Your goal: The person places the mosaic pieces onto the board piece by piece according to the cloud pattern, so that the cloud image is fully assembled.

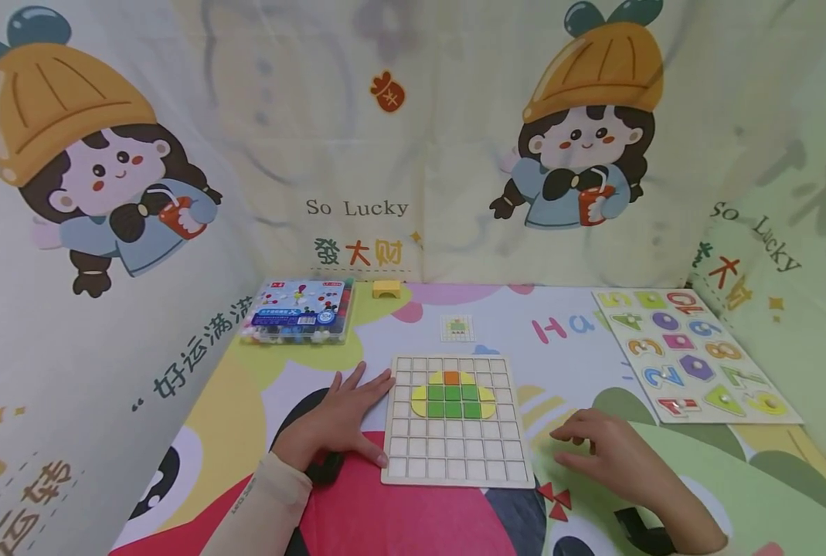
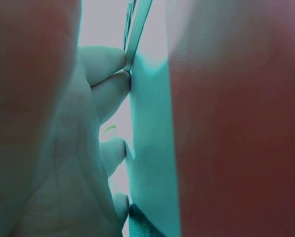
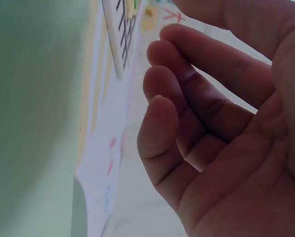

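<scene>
A wooden grid board (image 1: 454, 463) lies flat on the printed cloth. Green squares (image 1: 453, 400), an orange square (image 1: 451, 378) and yellow curved-edge pieces (image 1: 419, 402) fill some of its cells. My left hand (image 1: 339, 421) is spread along the board's left side, its thumb and fingertips at the edge. In the left wrist view its fingers (image 2: 110, 94) touch the surface by the board. To the right of the board, my right hand (image 1: 610, 452) has loosely bent fingers and holds nothing. Three small red triangles (image 1: 558, 511) lie near the board's lower right corner.
A small pattern card (image 1: 457, 329) lies behind the board. At the back left are a clear box of colourful parts (image 1: 301, 311) and a yellow arch block (image 1: 386, 289). A number-and-shape puzzle board (image 1: 698, 355) lies on the right. Printed cloth walls (image 1: 423, 154) surround the surface.
</scene>
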{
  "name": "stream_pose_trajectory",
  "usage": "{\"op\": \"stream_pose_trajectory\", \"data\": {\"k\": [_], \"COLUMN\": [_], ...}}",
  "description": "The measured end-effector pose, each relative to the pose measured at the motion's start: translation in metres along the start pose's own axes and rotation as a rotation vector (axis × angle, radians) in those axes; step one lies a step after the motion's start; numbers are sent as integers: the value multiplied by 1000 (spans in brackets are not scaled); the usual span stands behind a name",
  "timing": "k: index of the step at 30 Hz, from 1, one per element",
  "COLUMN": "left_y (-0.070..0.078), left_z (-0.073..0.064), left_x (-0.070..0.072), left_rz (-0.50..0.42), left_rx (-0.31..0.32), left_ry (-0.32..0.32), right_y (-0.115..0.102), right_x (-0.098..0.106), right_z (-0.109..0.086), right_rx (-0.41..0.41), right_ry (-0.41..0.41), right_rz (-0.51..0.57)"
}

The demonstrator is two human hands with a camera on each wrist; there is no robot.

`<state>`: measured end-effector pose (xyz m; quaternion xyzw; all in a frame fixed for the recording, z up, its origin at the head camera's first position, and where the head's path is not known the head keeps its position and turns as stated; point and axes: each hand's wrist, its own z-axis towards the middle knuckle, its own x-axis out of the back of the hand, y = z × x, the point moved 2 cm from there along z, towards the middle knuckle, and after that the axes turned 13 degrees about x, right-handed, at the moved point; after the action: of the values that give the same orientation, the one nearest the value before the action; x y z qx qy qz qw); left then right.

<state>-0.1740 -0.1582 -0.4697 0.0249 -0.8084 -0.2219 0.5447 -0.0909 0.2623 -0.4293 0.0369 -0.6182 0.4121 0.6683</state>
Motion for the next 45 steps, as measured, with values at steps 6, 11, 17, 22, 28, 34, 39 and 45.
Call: {"op": "stream_pose_trajectory", "data": {"k": [6, 11, 17, 22, 28, 34, 39, 45], "left_y": [0, -1, -4, -6, -6, -4, -3, -1], "left_z": [-1, 0, 2, 3, 2, 1, 0, 0], "left_x": [2, 2, 1, -2, -3, -2, -2, -2], "left_rz": [-5, -3, 7, 3, 1, 0, 4, 9], "left_rx": [-1, 3, 10, 4, 0, 5, 5, 4], "left_ry": [8, 9, 22, 26, 27, 25, 22, 16], "right_y": [6, 9, 10, 10, 8, 4, 3, 4], "right_x": [2, -3, -10, -13, -17, -23, -23, -14], "right_z": [-18, -25, -24, -23, -24, -24, -23, -17], "right_rx": [13, 25, 8, -22, 10, 139, 138, 166], "right_ry": [23, -8, -139, -217, -225, -149, -161, -164], "right_rz": [12, 72, 126, 156, 200, 135, 126, 65]}}
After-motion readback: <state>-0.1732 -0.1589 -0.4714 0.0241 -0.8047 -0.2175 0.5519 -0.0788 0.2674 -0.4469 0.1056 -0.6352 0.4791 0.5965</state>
